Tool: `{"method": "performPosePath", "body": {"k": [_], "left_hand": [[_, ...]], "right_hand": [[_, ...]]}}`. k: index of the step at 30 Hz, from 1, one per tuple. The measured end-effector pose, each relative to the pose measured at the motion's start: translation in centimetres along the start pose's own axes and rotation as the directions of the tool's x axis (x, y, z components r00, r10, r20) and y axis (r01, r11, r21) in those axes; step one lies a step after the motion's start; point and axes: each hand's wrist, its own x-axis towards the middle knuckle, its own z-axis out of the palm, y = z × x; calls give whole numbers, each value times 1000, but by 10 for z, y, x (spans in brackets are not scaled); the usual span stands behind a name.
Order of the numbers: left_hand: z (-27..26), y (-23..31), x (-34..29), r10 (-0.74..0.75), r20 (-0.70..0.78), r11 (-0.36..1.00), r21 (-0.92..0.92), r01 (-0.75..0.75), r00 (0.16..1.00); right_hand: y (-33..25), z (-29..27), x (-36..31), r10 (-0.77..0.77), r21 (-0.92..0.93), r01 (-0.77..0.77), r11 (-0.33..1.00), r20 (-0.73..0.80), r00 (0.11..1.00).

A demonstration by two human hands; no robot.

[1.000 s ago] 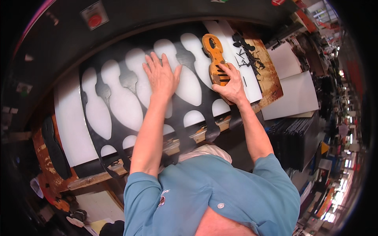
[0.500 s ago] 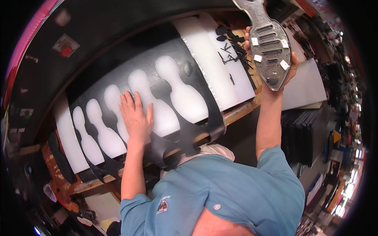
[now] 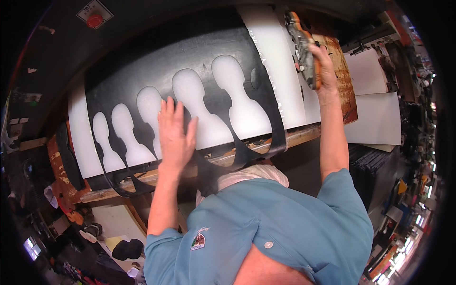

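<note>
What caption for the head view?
Left hand over black sheet with white-showing sole-shaped cutouts; right hand gripping orange-and-grey sole-shaped tool.

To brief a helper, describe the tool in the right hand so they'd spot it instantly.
Find the large black sheet with waisted openings. Beyond its right edge, the bare right hand grips a long, thick, metallic grey tool. Its orange edging sets it apart from flat white boards alongside.

Cut sheet (image 3: 213,100) lay on board (image 3: 287,107), board on worktop (image 3: 304,137). Left hand (image 3: 176,137) was over sheet's near side; right hand (image 3: 326,71), with die (image 3: 304,52), above board's right part. Stack (image 3: 370,166) stood right of worktop.
</note>
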Motion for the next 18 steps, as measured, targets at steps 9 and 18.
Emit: {"method": "performPosePath", "body": {"k": [9, 18], "left_hand": [[-47, -125, 64, -213, -206, 950, 186, 252, 955], [-33, -151, 50, -69, -139, 873, 471, 127, 988]], "right_hand": [[61, -9, -4, -459, -824, 516, 235, 373, 806], [35, -19, 7, -398, -803, 307, 511, 95, 912]]}}
